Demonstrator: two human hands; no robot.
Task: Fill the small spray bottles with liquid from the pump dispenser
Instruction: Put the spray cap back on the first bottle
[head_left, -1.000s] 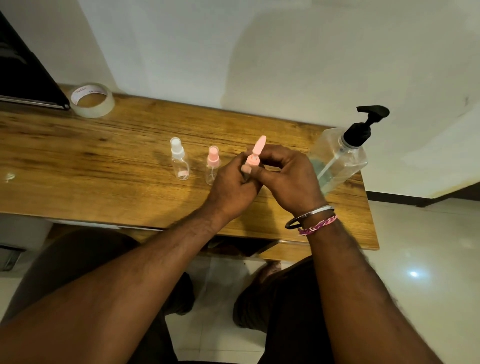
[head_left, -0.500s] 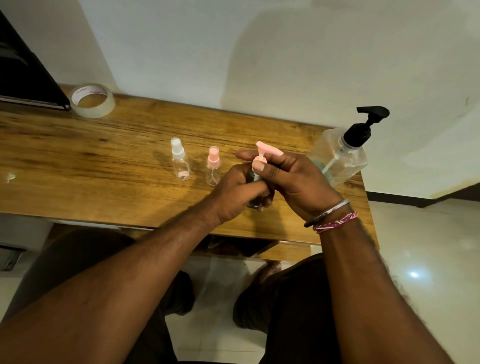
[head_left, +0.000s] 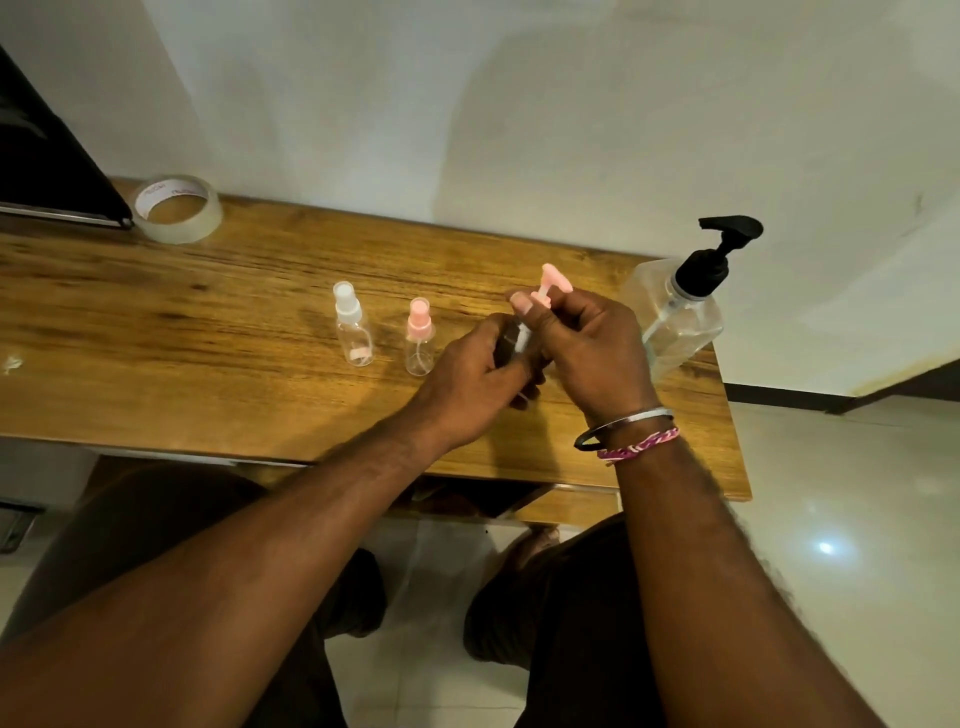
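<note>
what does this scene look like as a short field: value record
left hand: wrapped around a small bottle body, mostly hidden
right hand: gripping the pink pump top at the bottle's neck
standing bottles: white-capped spray bottle and pink-capped spray bottle, upright, side by side, untouched
pump dispenser: upright by the table's right end, black pump
tape roll: far left, near the wall
table: wood

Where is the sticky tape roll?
The tape roll lies at the table's far left corner, against the wall, beside a black object.
</note>
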